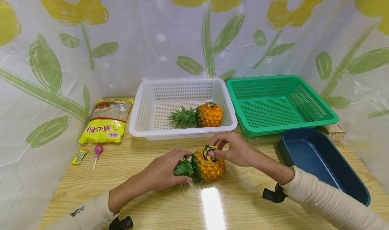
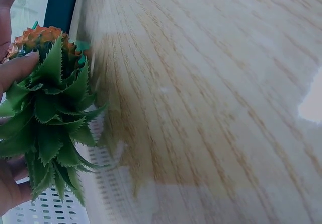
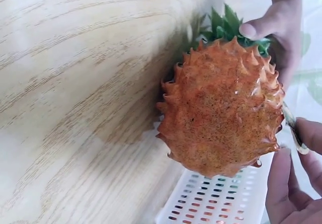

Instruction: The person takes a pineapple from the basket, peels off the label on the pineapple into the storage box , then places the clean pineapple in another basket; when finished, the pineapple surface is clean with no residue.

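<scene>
A small orange pineapple [image 1: 214,169] lies on its side on the wooden table, its green crown to the left. My left hand [image 1: 164,169] holds it by the crown [image 2: 50,113], with the thumb on one side and the fingers on the other. On the fruit's upper side is a round black label [image 1: 209,154], one edge standing off the skin in the right wrist view. My right hand [image 1: 235,150] pinches at that label, thumb [image 3: 308,133] on its face. A second pineapple [image 1: 209,116] lies in the white basket [image 1: 182,132], label upward.
A green basket [image 1: 288,123] stands right of the white one. Nearer on the right is a dark blue tub [image 1: 328,169]. At the left lie a yellow food bag [image 1: 106,122], a lollipop [image 1: 98,150] and a small wrapped candy [image 1: 79,157]. A flowered curtain hangs behind.
</scene>
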Action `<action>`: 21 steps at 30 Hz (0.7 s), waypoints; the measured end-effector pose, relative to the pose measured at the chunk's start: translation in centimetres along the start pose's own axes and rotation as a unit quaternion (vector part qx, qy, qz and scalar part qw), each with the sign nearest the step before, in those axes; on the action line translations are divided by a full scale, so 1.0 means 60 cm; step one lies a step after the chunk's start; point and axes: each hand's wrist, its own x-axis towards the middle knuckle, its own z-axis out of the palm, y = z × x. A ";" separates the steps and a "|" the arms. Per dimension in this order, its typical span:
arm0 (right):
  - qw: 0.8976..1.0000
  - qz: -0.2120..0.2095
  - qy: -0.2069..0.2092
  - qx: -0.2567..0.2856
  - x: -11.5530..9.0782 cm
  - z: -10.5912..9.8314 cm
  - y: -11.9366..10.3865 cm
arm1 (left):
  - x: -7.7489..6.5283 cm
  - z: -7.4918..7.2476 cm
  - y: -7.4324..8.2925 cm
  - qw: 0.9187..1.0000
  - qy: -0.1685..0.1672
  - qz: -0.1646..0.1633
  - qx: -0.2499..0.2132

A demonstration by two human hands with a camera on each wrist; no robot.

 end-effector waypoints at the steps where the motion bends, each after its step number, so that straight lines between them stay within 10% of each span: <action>1: 1.000 0.000 -0.004 0.003 0.000 0.000 -0.001 | 0.000 0.000 0.000 1.000 -0.001 -0.001 -0.002; 21: 0.997 0.023 -0.023 0.064 -0.009 -0.013 -0.012 | 0.000 0.000 0.000 1.000 0.000 -0.005 -0.001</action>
